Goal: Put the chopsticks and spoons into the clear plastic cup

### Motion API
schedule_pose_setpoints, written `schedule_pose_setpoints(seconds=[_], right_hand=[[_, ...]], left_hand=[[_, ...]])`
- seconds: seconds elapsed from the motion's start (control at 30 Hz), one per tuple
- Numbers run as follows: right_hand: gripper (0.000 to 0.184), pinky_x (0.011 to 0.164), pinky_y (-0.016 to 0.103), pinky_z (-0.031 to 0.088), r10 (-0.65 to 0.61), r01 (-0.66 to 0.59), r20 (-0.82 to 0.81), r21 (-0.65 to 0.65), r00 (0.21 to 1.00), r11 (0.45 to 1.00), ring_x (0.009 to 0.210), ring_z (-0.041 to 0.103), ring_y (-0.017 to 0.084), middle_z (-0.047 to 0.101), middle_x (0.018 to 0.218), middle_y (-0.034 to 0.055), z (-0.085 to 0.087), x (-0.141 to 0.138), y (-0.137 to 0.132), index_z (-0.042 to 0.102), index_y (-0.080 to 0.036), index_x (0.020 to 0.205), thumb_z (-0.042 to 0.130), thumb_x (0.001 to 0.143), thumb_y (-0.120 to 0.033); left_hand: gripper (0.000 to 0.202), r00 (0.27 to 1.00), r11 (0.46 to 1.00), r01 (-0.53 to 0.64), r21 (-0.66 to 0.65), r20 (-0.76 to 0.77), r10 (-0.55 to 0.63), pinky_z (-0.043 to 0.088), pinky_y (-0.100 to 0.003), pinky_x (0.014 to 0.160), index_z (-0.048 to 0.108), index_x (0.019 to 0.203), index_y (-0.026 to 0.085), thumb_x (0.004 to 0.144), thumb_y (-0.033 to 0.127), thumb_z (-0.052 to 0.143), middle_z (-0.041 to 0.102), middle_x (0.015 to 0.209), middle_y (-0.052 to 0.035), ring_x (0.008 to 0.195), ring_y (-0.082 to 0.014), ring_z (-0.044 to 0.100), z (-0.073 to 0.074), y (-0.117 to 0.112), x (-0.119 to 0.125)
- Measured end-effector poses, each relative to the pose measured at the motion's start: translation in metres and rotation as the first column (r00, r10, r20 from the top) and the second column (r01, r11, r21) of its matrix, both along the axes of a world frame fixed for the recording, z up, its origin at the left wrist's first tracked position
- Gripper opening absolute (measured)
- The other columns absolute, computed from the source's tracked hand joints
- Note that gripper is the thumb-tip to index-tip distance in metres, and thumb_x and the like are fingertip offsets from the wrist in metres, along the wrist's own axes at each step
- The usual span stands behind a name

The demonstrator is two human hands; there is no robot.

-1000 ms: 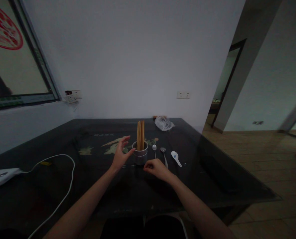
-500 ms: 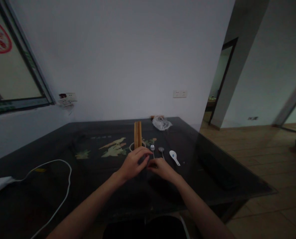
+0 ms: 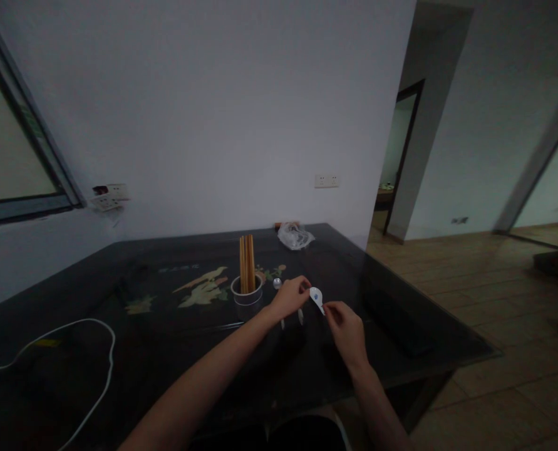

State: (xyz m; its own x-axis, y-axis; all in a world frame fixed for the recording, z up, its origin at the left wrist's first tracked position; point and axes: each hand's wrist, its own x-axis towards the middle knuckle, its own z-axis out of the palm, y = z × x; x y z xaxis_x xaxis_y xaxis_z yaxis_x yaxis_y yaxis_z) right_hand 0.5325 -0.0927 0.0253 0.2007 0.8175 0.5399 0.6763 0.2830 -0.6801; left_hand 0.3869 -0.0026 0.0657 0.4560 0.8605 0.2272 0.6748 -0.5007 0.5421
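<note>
My right hand (image 3: pixel 347 327) pinches the handle of a white ceramic spoon (image 3: pixel 315 297) and holds it just above the dark table (image 3: pixel 189 369). My left hand (image 3: pixel 288 299) reaches across from the left, its fingers curled with the tips against the spoon's bowl. It hovers over two metal spoons (image 3: pixel 277 283), and their handle ends show below it. Left of the hands stands a metal cup (image 3: pixel 247 294) holding several wooden chopsticks (image 3: pixel 247 263) upright.
A crumpled plastic bag (image 3: pixel 295 235) lies at the table's far edge. A white cable (image 3: pixel 101 363) loops over the table's left part. The table's right edge (image 3: pixel 429 300) borders a wooden floor, and a doorway (image 3: pixel 398 156) opens beyond it.
My left hand left the cup and moved right over the metal spoons to the white spoon. My right hand moved right and took the white spoon by its handle. The view turned right.
</note>
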Motion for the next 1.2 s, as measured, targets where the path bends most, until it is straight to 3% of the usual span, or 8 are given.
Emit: schedule_pose_setpoints(seconds=[0.1, 0.27, 0.53, 0.87, 1.03, 1.2], right_hand=[[0.024, 0.067, 0.029, 0.043, -0.092, 0.096, 0.058, -0.057, 0.994, 0.994, 0.076, 0.060, 0.020, 0.065, 0.087, 0.0078, -0.005, 0.002, 0.002, 0.065, -0.018, 0.087, 0.043, 0.088, -0.028], [0.023, 0.065, 0.028, 0.041, -0.095, 0.114, 0.130, -0.148, 0.987, 0.982, 0.079, 0.059, 0.020, 0.062, 0.091, 0.0061, -0.008, -0.001, 0.004, 0.063, -0.021, 0.091, 0.042, 0.089, -0.030], [0.019, 0.062, 0.027, 0.038, -0.124, 0.178, 0.238, -0.224, 0.963, 0.958, 0.078, 0.060, 0.019, 0.064, 0.092, 0.0066, -0.012, -0.001, 0.004, 0.061, -0.020, 0.097, 0.045, 0.088, -0.026], [0.017, 0.060, 0.026, 0.035, -0.065, 0.118, 0.191, -0.279, 0.979, 0.953, 0.075, 0.062, 0.019, 0.068, 0.083, 0.0052, -0.015, 0.001, 0.005, 0.062, -0.021, 0.095, 0.048, 0.086, -0.023], [0.014, 0.059, 0.025, 0.035, -0.053, 0.088, 0.124, -0.290, 0.991, 0.953, 0.071, 0.063, 0.018, 0.068, 0.076, 0.0033, -0.018, 0.003, 0.007, 0.062, -0.021, 0.092, 0.051, 0.084, -0.024], [0.021, 0.058, 0.026, 0.039, -0.036, 0.015, -0.094, -0.208, 0.995, 0.978, 0.065, 0.062, 0.019, 0.067, 0.072, 0.0040, -0.015, 0.002, 0.008, 0.060, -0.020, 0.083, 0.051, 0.084, -0.039]], left_hand=[[0.024, 0.971, 0.993, -0.115, 0.000, -0.209, 0.113, 0.048, -0.026, 0.077, 0.065, 0.101, 0.018, 0.085, 0.023, 0.047, 0.071, 0.096, -0.0077, 0.089, -0.0180, 0.066, -0.006, 0.024, 0.013], [0.024, 0.925, 0.983, -0.181, -0.021, -0.343, 0.163, 0.050, -0.031, 0.080, 0.069, 0.092, 0.015, 0.084, 0.025, 0.049, 0.070, 0.099, -0.0150, 0.096, -0.0250, 0.066, -0.017, 0.042, 0.028], [0.038, 0.870, 0.973, -0.227, -0.044, -0.459, 0.182, 0.050, -0.040, 0.085, 0.065, 0.109, 0.012, 0.082, 0.036, 0.052, 0.066, 0.109, -0.0213, 0.107, -0.0327, 0.061, -0.020, 0.042, 0.044], [0.043, 0.867, 0.960, -0.241, -0.144, -0.477, 0.147, 0.051, -0.034, 0.082, 0.064, 0.112, 0.013, 0.078, 0.038, 0.058, 0.065, 0.114, -0.0201, 0.109, -0.0304, 0.061, -0.015, 0.041, 0.048], [0.037, 0.885, 0.969, -0.222, -0.108, -0.440, 0.154, 0.051, -0.033, 0.080, 0.065, 0.108, 0.012, 0.080, 0.033, 0.053, 0.066, 0.110, -0.0194, 0.105, -0.0298, 0.063, -0.006, 0.036, 0.045], [0.034, 0.909, 0.983, -0.186, 0.008, -0.379, 0.175, 0.048, -0.036, 0.084, 0.064, 0.107, 0.016, 0.085, 0.032, 0.044, 0.065, 0.112, -0.0173, 0.106, -0.0291, 0.061, 0.022, 0.028, 0.040]])
